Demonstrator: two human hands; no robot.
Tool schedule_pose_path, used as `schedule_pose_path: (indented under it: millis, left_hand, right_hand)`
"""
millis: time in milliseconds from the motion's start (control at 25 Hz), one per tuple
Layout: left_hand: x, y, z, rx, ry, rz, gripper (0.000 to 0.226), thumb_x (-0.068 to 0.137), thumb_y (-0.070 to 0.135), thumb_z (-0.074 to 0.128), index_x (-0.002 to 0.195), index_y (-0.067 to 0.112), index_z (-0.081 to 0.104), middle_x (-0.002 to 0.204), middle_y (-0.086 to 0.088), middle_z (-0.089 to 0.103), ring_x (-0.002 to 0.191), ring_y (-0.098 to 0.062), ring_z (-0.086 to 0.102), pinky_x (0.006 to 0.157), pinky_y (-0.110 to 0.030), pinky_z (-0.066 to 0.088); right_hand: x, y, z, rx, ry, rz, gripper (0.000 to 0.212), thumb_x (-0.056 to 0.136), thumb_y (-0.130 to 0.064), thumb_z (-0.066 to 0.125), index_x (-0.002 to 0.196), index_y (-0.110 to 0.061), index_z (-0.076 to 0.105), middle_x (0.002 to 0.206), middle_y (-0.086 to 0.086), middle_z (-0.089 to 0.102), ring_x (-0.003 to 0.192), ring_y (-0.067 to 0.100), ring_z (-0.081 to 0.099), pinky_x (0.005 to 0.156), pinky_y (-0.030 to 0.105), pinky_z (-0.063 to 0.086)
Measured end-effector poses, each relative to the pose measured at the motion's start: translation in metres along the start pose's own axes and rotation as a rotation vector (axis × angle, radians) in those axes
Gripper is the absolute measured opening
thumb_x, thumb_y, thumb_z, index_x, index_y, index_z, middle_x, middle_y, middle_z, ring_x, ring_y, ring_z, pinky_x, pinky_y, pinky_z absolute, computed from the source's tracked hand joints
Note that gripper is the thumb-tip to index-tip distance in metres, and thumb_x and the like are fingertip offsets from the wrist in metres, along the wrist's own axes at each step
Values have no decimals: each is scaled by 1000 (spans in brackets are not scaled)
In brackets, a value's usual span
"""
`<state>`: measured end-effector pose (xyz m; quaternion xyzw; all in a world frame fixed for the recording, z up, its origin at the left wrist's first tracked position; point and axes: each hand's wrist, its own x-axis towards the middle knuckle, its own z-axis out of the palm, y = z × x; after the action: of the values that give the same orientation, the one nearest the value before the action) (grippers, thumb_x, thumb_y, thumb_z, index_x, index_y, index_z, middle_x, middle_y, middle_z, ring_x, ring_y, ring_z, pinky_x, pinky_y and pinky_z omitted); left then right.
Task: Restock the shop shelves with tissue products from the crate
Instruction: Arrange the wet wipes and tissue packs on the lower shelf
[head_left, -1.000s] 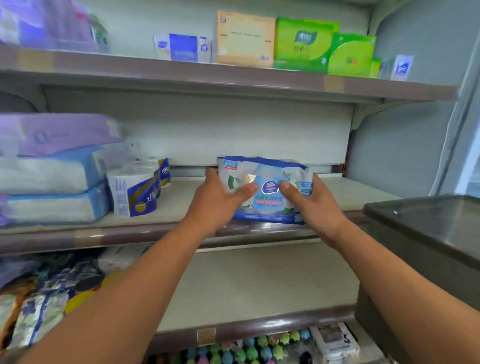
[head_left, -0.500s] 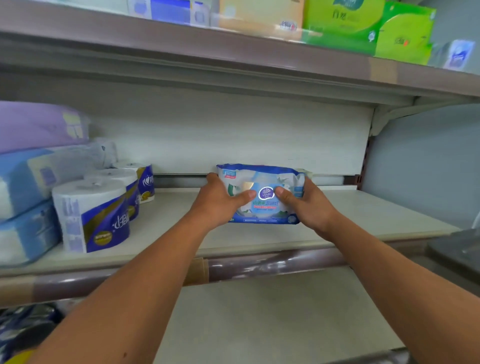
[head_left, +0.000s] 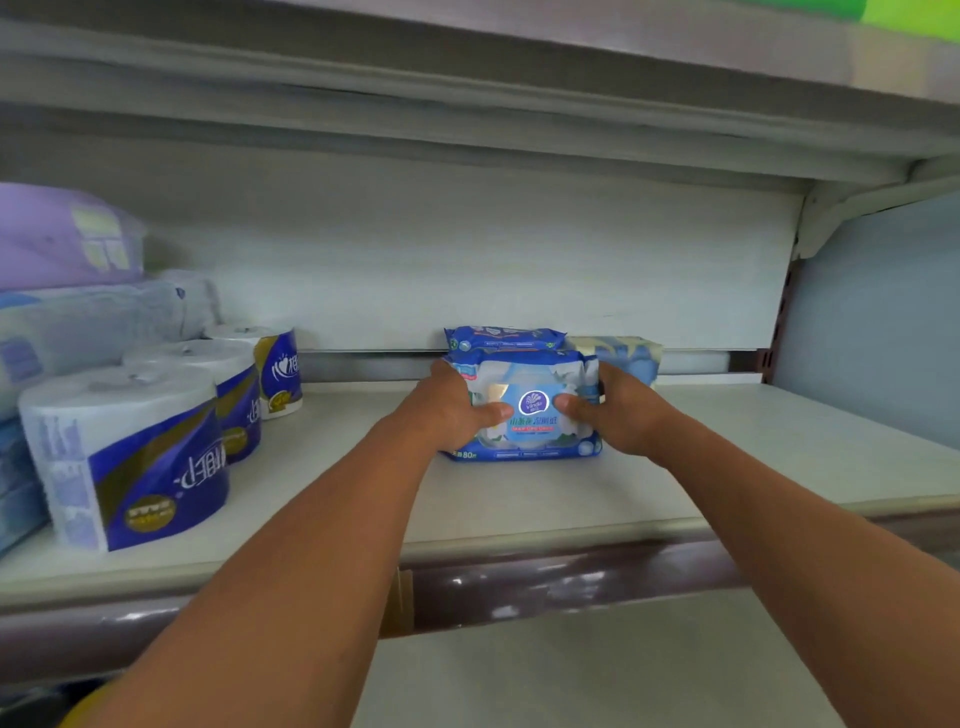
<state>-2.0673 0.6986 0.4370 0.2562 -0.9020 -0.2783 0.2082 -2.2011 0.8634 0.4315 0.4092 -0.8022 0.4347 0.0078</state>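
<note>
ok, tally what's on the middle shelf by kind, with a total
Wet-wipe packs: 2, the front pack held by the left hand and right hand, another pack behind it.
Toilet rolls: 3.
Large wrapped tissue bundles: at least 3, stacked far left and partly cut off.
Pale blue-and-cream pack: 1.
Total: 9, at least.

The pale shelf (head_left: 519, 499) carries the wet-wipes pack (head_left: 524, 410) I grip at its middle, another pack (head_left: 623, 353) far right of it, three toilet rolls (head_left: 130, 457) and stacked tissue bundles (head_left: 62, 332) left.
</note>
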Motion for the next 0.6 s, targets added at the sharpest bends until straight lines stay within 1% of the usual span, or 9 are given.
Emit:
schedule_pose_path:
  millis: [80,200,240,320,400,440,480,520,600]
  left_hand:
    - [21,0,3,85,-11,37,75,81,53,69,135,9,42,132,-8,55,116,-25,55,84,-28,42]
    - [41,4,5,253,-16,91,59,88,49,62,131,9,53,127,-11,59,112,-27,57,88,-30,44]
    - [44,6,5,318,-6,85,56,91,47,59,129,5,54,126,-13,58,111,-27,56,89,-32,44]
    - [52,6,10,389,27,61,51,94,44,55,121,1,57,120,-16,59,103,-27,56,83,-31,42]
    - [58,2,15,372,56,50,48,93,43,57,112,-1,60,97,-11,59,94,-29,57,73,-30,39]
    - [60,0,17,346,76,49,47,92,42,58,110,-2,59,84,-8,53,89,-29,57,69,-29,37]
    - [61,0,20,339,91,50,47,92,42,58,109,-2,58,78,-6,47,86,-30,56,68,-29,36]
    - [62,0,22,340,101,47,47,92,42,58,111,-1,57,80,-6,48,85,-29,55,69,-29,37]
    - [62,-2,23,316,122,32,53,90,43,60,120,1,50,101,-10,58,93,-28,58,75,-30,42]
  right_hand:
    - [20,5,1,-50,-11,36,18,92,-25,64,93,-10,55,68,-2,65,60,12,60,59,22,51]
    - [47,12,3,-106,-41,47,20,89,-27,67,87,-8,61,68,3,68,62,17,63,71,36,58]
    - [52,12,5,-134,-50,39,18,89,-25,66,85,-8,62,66,2,67,61,16,62,72,36,56]
    - [63,16,9,-205,-41,34,19,91,-25,64,78,-11,62,61,-3,62,60,13,58,67,29,51]
    - [68,16,11,-250,-21,54,25,91,-26,63,70,-13,59,59,-4,60,59,12,56,61,25,46]
    - [69,16,11,-256,-10,64,27,90,-27,63,68,-12,58,60,-2,60,60,13,56,60,25,44]
    - [69,16,11,-272,0,73,26,90,-28,63,70,-11,58,64,2,62,62,15,57,60,25,44]
    - [68,15,10,-289,11,84,26,90,-29,62,73,-9,57,68,5,63,64,17,58,60,22,44]
    - [64,10,10,-339,20,99,29,92,-28,60,71,-11,51,64,2,56,59,13,51,50,15,38]
